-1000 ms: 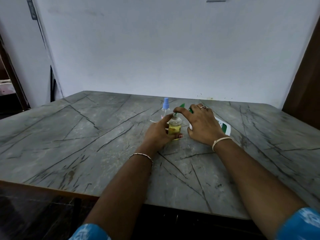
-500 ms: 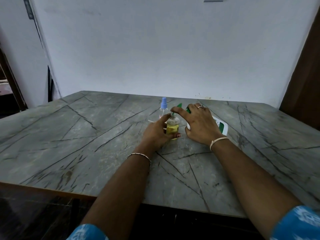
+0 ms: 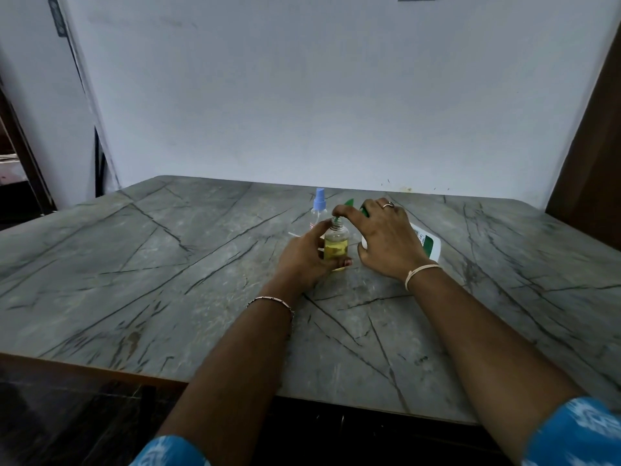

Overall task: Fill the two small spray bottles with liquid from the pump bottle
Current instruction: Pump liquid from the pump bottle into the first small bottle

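A small clear bottle (image 3: 336, 245) with yellow liquid in its lower half stands upright on the table, its neck uncapped. My left hand (image 3: 304, 260) is wrapped around its left side. My right hand (image 3: 386, 237) lies over the green pump head (image 3: 349, 202) of the white pump bottle (image 3: 428, 243), which is tilted down to the right behind the hand. The right index finger reaches to the small bottle's neck. A second small clear spray bottle (image 3: 318, 210) with a blue spray cap stands just behind, untouched.
The grey marble-patterned table (image 3: 168, 264) runs to a white wall at the back. A thin white stick-like piece (image 3: 293, 234) lies left of the bottles. A dark doorway is at the left and a brown panel at the right.
Both hands and the bottles keep the same pose. Only the camera view shifts slightly.
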A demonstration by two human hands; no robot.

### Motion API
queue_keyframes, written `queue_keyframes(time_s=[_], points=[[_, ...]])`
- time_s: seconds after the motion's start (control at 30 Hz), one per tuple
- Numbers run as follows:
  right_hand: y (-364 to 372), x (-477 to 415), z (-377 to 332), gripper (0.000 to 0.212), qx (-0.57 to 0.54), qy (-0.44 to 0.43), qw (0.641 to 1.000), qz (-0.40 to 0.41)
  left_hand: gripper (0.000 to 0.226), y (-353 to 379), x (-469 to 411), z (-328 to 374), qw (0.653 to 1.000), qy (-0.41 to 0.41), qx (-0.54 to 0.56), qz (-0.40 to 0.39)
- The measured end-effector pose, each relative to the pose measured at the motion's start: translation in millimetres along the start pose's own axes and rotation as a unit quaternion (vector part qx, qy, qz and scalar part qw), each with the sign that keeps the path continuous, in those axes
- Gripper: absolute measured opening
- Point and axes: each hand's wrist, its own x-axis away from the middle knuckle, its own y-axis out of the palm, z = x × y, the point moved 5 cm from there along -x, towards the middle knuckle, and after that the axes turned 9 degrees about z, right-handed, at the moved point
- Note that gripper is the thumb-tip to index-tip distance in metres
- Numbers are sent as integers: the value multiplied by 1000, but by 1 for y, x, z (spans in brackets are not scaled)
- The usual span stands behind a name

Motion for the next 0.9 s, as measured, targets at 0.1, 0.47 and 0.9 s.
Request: queue_keyframes(time_s=[0.1,0.47,0.9], points=[[1,2,3,74,6,-11,1000,-8,85,1,-1,-2,1000,-4,-3,0],[1,-1,2,65,-16,13,1000,-12,83,0,0,0,1000,2,-6,0],[1,3,4,72,12,-5,1000,-15,79,1,0,1,1000,6,-7,5]])
